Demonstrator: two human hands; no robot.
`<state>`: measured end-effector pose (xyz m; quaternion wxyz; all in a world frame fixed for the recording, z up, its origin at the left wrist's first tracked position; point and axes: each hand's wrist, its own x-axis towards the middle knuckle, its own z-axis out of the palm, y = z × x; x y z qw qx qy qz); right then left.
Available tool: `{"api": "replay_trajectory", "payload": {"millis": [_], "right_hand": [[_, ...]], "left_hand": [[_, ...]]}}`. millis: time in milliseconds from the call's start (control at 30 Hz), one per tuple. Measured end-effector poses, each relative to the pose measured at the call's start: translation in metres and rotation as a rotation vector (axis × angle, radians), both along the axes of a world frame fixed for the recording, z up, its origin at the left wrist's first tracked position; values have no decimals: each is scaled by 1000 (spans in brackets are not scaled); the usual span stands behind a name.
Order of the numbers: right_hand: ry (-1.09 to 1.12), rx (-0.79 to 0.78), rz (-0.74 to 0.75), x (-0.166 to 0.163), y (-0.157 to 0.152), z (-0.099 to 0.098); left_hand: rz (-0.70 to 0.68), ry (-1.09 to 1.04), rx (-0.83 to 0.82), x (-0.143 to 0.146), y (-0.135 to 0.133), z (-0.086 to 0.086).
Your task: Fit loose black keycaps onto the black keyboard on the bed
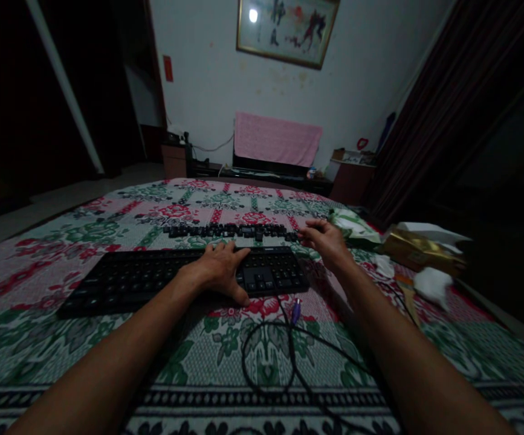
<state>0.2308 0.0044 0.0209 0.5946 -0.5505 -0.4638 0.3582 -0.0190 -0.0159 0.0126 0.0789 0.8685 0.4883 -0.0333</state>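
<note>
A black keyboard (130, 279) lies on a flowered cloth (107, 374), seen from its near side. My left hand (220, 269) rests across its right half with the fingers spread, thumb by the near edge and fingertips at the far edge. Behind the keyboard runs a row of small loose black keycaps (229, 231). At the right end of that row is my right hand (324, 240), thumb and forefinger pinched together; anything between them is too small to make out. The keyboard's black cable (268, 323) loops toward me, with a purple plug (296, 311) beside it.
To the right are a green and white packet (356, 227), a gold tissue box (420, 249), crumpled white tissue (434, 286) and a brush (407, 290). Beyond the cloth, a pink towel (277, 139) hangs over a screen by the wall. A framed picture (286, 30) hangs above.
</note>
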Motion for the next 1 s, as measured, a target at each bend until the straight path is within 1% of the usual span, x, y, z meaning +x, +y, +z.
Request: {"api": "replay_trajectory", "payload": {"millis": [167,267,333,467,567,667,800,867,933,1000], "right_hand": [[15,-15,108,-15,-12,7],[10,-44,172,-20,-19,7],[-3,-79,189,-20,-22,4],[-50,-155,217,-16,-23,-4],[-75,-187,231,-14,-20,-8],[-194,-205,215,-12,-19,-9],[-520,-200,157,-2,-16,-8],[-620,-205,129,5,-14,-8],[-643,-237,119,14,-12,-8],[-595,-261,144,21,-11,-8]], "left_hand": [[-61,-127,111,20,-5,-8],[-78,-140,75,26,-6,-8],[-70,-100,17,21,-5,-4],[-9,3,-80,4,-1,4],[-7,26,-74,-3,2,3],[-27,-7,-27,-3,4,-1],[-38,-64,23,4,5,-6],[-46,-83,48,8,4,-8],[-58,-96,72,13,2,-9],[-64,-89,72,15,0,-8]]}}
